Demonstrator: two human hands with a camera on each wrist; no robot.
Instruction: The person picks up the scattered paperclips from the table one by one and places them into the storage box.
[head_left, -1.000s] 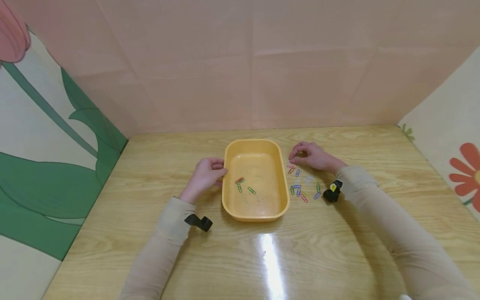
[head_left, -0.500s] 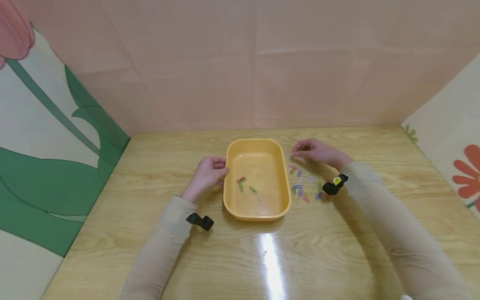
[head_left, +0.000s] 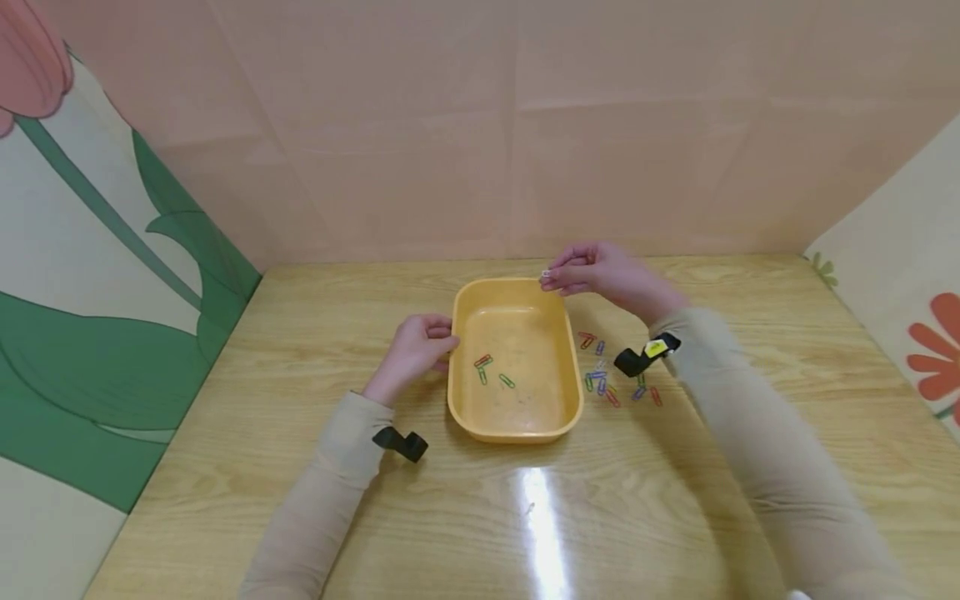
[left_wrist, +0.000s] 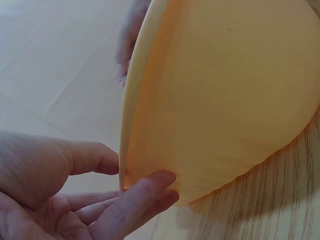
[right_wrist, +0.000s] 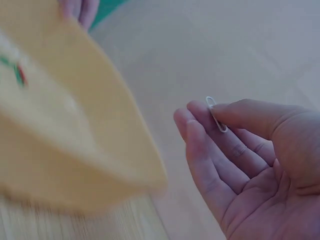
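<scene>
My right hand (head_left: 600, 277) pinches a white paper clip (right_wrist: 216, 114) between thumb and fingers. In the head view it is over the far right corner of a yellow plastic tray (head_left: 517, 421). My left hand (head_left: 411, 354) holds the tray's left rim, its thumb on the rim and its fingers against the outer wall (left_wrist: 220, 120). Inside the tray lie a few green and red paper clips (head_left: 507, 381). More paper clips (head_left: 600, 382), blue, green, red and white, are scattered on the table right of the tray.
The wooden table (head_left: 360, 517) carries a bright streak of reflected light in front of the tray. A pink wall covering (head_left: 480, 150) stands behind it. Painted flower panels (head_left: 900, 275) flank both sides. Each sleeve wears a black wrist camera (head_left: 401, 444).
My right hand has lifted a white paper clip from beside the scattered clips and moved it up and left to the tray's far right corner. The left hand stays at the rim.
</scene>
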